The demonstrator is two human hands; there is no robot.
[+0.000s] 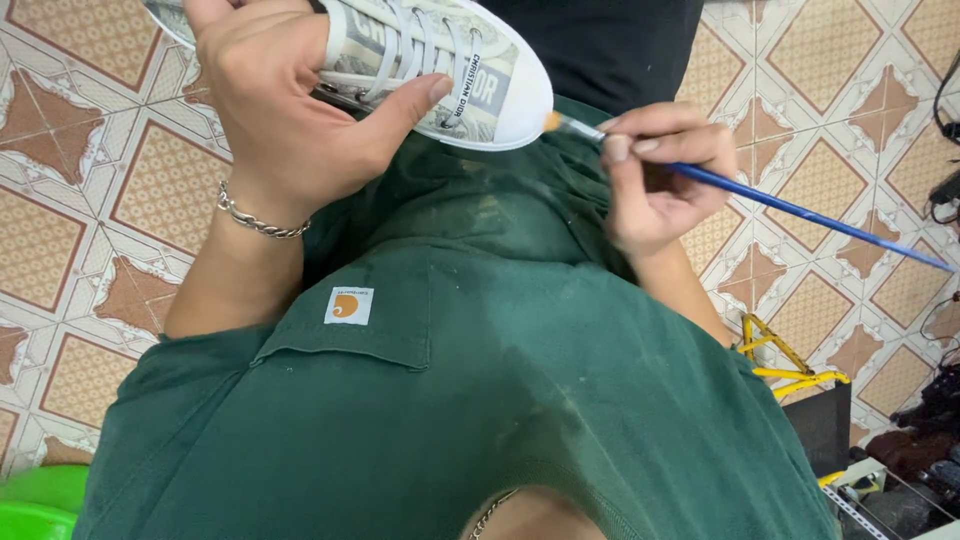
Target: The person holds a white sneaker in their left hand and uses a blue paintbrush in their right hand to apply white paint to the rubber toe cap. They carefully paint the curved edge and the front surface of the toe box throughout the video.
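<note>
Green shirt [480, 400] fills the foreground; above it the left hand [290, 110] grips a white sneaker [450, 70], the right hand [655, 170] pinches a blue paintbrush [790, 208] at its toe; painted progress seems unclear.

A small square white cloth label [348, 305] with an orange curled mark sits sewn on the flap of the chest pocket of the dark green shirt [520, 400], left of centre. A printed grey-and-white lettered band [478, 85] runs along the side of the white canvas sneaker [450, 70] near its toe. No packages, signs or screens are in view.
</note>
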